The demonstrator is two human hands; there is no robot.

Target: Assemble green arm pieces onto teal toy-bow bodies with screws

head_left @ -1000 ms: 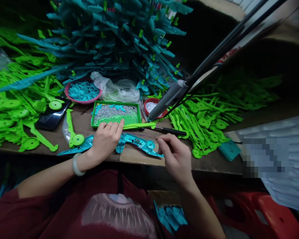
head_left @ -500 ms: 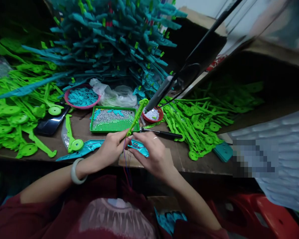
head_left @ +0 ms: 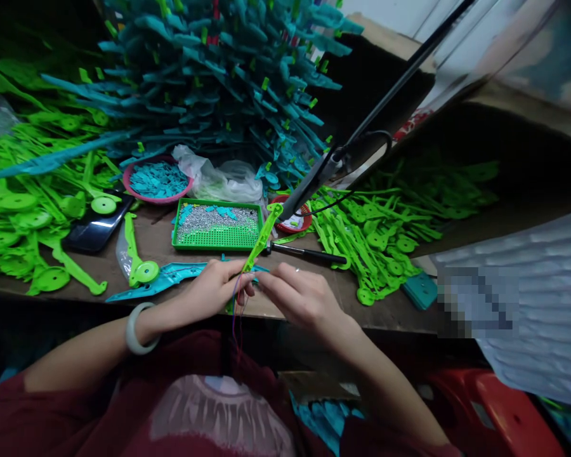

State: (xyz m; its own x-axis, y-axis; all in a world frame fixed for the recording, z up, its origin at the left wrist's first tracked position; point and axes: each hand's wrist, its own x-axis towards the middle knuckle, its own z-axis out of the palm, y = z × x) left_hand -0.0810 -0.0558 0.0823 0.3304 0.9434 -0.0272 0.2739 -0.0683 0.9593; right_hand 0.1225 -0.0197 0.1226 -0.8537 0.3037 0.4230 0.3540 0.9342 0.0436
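Observation:
My left hand [head_left: 221, 285] is closed round a long bright-green plastic part [head_left: 262, 244], which tilts up and away from me. Thin red and blue wires [head_left: 236, 324] hang from beside this part, below the left fingers. My right hand [head_left: 299, 292] is closed in a pinch close to the part's lower section. What its fingertips hold, if anything, is too small to make out. Beneath both hands lies a long turquoise plastic part [head_left: 171, 277], partly covered by them.
A green tray [head_left: 219, 240] of small metal pieces sits ahead, beside a pink bowl [head_left: 190, 184] of turquoise pieces. A grey tool [head_left: 309, 184] hangs over a red basket [head_left: 306, 223]. Green parts [head_left: 371, 222] heap on both sides; turquoise parts [head_left: 209, 95] pile behind. A black-handled tool [head_left: 318, 256] lies right.
The green part has come down slightly in my left hand. My right fingers, spread in a looser pinch before, have drawn together and shifted a little to the right.

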